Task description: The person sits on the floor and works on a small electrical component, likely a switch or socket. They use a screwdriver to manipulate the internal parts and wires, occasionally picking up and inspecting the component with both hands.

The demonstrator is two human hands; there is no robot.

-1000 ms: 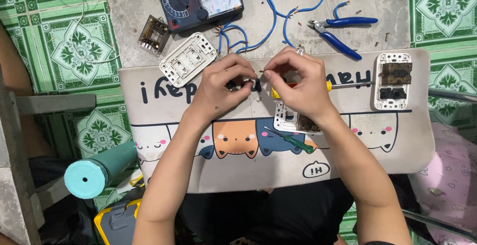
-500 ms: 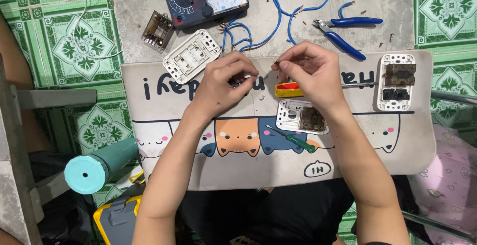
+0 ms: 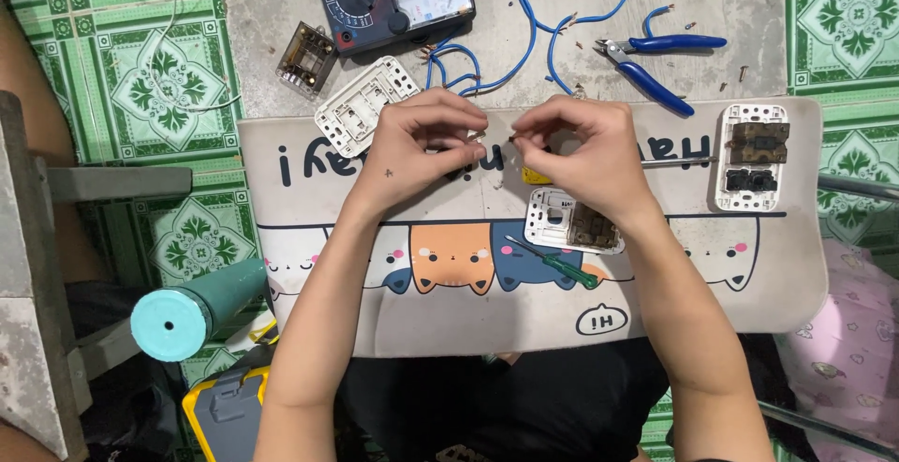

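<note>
Both hands knuckles-up over mat (image 3: 375,322): left hand (image 3: 417,144) & right hand (image 3: 576,148) fingers pinched on sth tiny, can't tell what.

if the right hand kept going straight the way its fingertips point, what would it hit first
The right hand points its pinched fingertips across the mat toward the left hand. Only a narrow gap separates them, so it would most likely meet the left hand's fingertips first, though any height difference is hard to judge from above.
</note>
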